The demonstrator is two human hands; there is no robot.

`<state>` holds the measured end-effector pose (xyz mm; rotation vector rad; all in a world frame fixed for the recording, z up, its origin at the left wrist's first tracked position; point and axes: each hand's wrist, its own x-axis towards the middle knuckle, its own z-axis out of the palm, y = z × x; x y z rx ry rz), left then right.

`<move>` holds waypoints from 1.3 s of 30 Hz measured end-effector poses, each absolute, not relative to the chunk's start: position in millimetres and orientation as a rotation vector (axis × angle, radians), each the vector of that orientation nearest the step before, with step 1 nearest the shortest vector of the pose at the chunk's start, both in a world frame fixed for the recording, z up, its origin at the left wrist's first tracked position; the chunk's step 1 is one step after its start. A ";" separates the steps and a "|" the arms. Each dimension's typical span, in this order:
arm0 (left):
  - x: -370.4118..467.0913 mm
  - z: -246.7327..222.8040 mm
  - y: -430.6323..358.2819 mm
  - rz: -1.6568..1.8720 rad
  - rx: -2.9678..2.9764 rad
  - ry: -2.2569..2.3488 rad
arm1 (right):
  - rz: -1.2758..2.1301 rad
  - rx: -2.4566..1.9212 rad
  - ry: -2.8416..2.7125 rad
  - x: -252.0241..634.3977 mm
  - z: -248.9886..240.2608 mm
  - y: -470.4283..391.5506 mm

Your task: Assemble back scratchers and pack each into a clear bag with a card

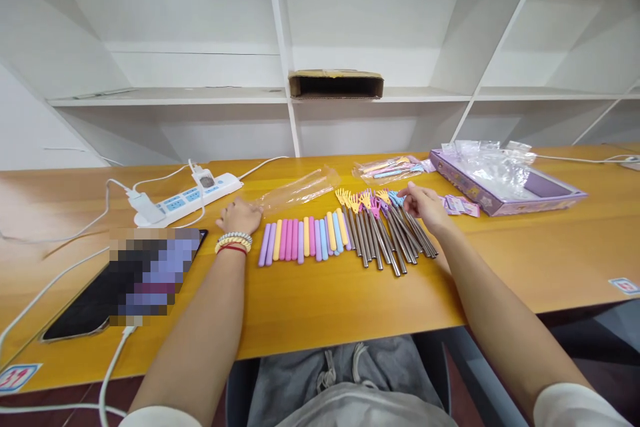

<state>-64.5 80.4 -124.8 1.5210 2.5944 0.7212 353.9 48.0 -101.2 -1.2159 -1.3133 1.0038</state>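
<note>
My left hand rests on the table, fingers loosely spread, beside the near end of a clear plastic bag; it holds nothing that I can see. My right hand is at the heads of a pile of metal back scratchers, its fingertips closed at a blue hand-shaped head. The other heads are yellow, pink and purple, and the steel rods point toward me. Between my hands lies a row of coloured handle tubes in purple, yellow, pink and blue, roughly side by side.
Behind the pile lies a bag of wrapped scratchers. A purple box with clear plastic bags stands at right, small purple packets beside it. At left are a power strip with cables and a tablet. A cardboard box sits on the shelf.
</note>
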 end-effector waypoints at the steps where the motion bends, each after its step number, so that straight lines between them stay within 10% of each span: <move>1: -66.2 -124.8 81.3 0.740 1.505 2.578 | 0.991 -1.228 -1.333 353.7 -101.4 47.7; 16: -13.5 -77.0 53.1 1.992 1.415 1.275 | 0.466 -1.317 -1.564 348.2 -105.1 44.6; 27: -4.3 -70.7 27.4 1.177 1.067 0.635 | 1.450 -0.669 -1.462 338.3 -89.4 29.1; 39: 0.0 -73.9 28.2 1.097 1.195 0.745 | 0.851 -0.933 -2.210 327.4 -102.3 24.5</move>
